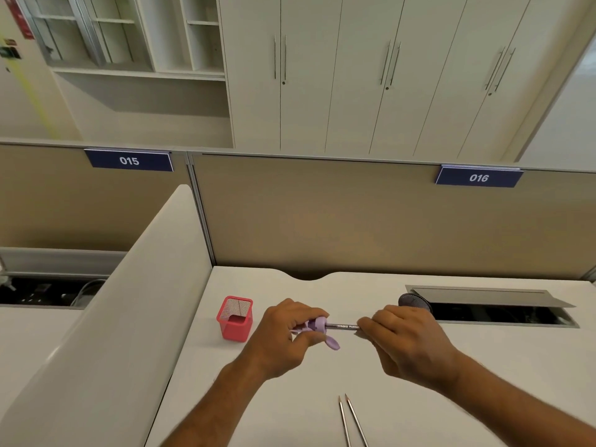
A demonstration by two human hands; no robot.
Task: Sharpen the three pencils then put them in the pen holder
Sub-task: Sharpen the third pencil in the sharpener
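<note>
Lilac sharpener (317,326); red mesh pen holder (235,318); white desk (290,408).

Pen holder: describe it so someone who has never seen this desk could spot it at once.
Start at the white desk below the tan partition. Near its far left edge, just left of the left hand gripping the lilac sharpener, stands a small square red mesh pen holder. It is the only red, upright container there, and looks empty.

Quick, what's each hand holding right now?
Left hand: closed on the purple sharpener.
Right hand: closed on the pencil stuck in it.
</note>
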